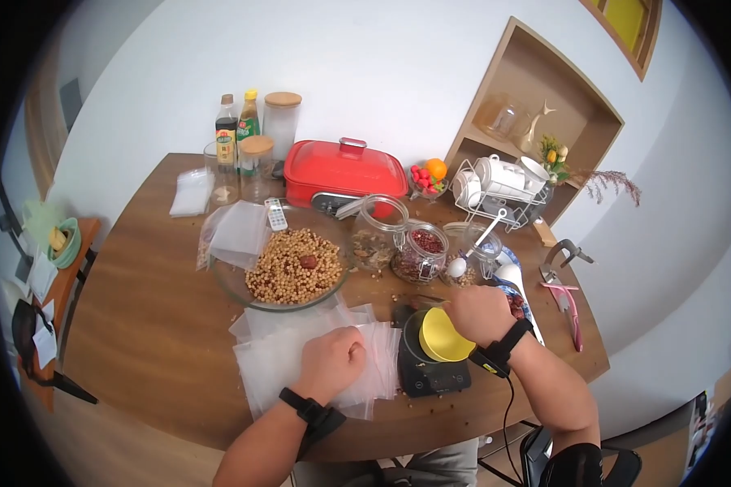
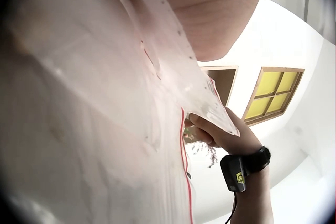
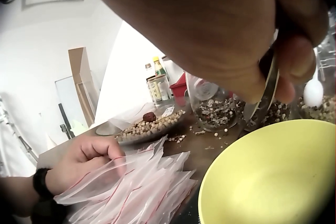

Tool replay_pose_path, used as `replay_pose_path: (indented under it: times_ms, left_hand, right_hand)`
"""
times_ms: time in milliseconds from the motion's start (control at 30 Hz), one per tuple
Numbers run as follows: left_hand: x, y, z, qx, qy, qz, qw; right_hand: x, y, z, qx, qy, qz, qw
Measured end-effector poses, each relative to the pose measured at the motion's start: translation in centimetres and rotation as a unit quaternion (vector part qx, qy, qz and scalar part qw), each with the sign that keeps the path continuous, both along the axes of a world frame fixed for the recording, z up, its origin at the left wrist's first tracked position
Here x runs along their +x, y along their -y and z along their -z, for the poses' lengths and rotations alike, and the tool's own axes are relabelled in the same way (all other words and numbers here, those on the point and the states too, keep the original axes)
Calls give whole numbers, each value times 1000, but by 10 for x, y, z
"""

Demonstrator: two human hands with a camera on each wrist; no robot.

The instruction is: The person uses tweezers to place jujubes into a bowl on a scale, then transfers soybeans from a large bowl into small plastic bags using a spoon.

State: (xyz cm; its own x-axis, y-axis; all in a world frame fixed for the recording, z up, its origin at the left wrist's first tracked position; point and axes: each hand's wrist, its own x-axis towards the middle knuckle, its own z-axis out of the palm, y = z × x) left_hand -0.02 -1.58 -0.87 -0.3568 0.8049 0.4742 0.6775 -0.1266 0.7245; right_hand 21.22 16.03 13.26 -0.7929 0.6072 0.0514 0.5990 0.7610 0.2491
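Observation:
My left hand lies over a stack of clear zip bags with pink seals, its fingers curled at the top bag. Up close in the left wrist view, a zip bag has a raised corner with a red seal line. Just above the rim of a yellow bowl, my right hand holds a slim, shiny dark metal tool; its far end is partly hidden by the fingers. The bowl stands on a black kitchen scale, and its visible inside is bare yellow.
Behind the bags is a glass dish of pale beans with a red date on top. Glass jars of dried goods stand behind the scale. Further back are a red electric cooker, bottles and a cup rack. Pink peeler lies right.

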Motion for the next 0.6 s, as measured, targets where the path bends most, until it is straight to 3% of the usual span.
replay_pose_path:
  times_ms: [167, 300, 467, 600]
  left_hand:
    - [1, 0, 0, -13, -10, -15, 1000]
    - [1, 0, 1, -10, -1, -15, 1000]
    - [1, 1, -3, -22, 9, -13, 1000]
    - [1, 0, 0, -25, 10, -17, 1000]
  right_hand:
    - [25, 4, -13, 23, -83, 19, 996]
    - [85, 5, -27, 54, -137, 112, 983]
    - [177, -21, -1, 75, -172, 210, 960]
    - [208, -25, 20, 65, -170, 253, 950]
